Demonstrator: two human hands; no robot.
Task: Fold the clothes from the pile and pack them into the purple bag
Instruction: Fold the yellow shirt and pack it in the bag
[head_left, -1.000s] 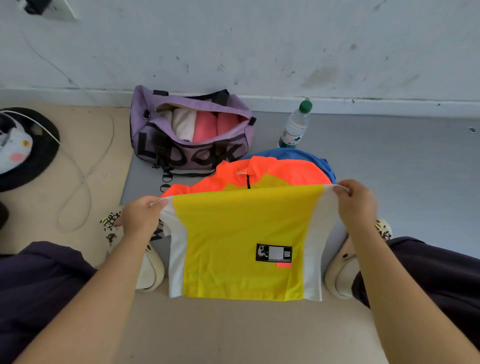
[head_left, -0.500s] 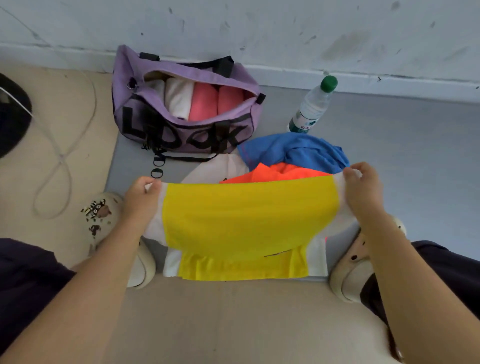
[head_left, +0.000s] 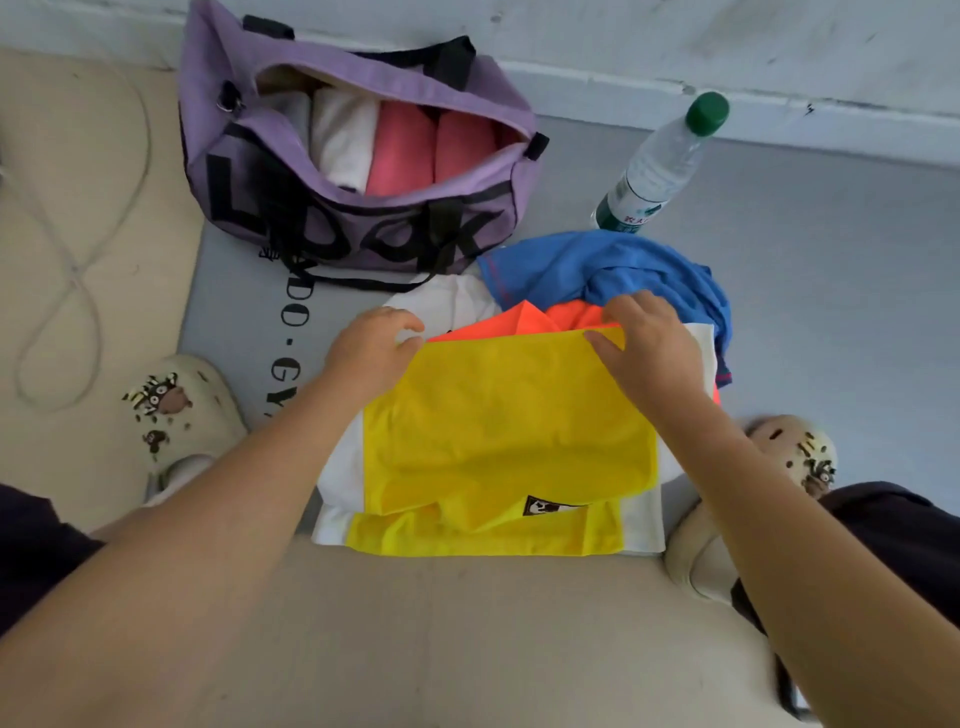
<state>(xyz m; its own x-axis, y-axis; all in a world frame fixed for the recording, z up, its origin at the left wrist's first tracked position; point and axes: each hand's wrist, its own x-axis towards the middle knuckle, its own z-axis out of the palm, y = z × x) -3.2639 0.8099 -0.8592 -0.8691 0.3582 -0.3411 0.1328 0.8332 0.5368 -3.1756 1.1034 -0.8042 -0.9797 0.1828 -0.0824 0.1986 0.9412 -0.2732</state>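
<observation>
A yellow, white and orange shirt (head_left: 509, 441) lies folded over on the floor in front of me, its lower half doubled up over the top. My left hand (head_left: 371, 348) pinches the shirt's upper left corner. My right hand (head_left: 649, 343) pinches the upper right edge of the yellow fold. Behind the shirt lies the pile: a crumpled blue garment (head_left: 613, 270) and a white one (head_left: 447, 304). The purple bag (head_left: 358, 150) stands open at the back, with folded white and pink clothes upright inside.
A water bottle with a green cap (head_left: 662, 166) stands right of the bag near the wall. Cream slippers are at the left (head_left: 176, 415) and right (head_left: 748, 493). A white cable (head_left: 67, 260) loops on the beige floor at left. A grey mat (head_left: 831, 291) lies under the pile.
Both hands have carried the shirt's held edge forward and down, folding it in half onto the floor. The view has tilted down and moved closer to the bag.
</observation>
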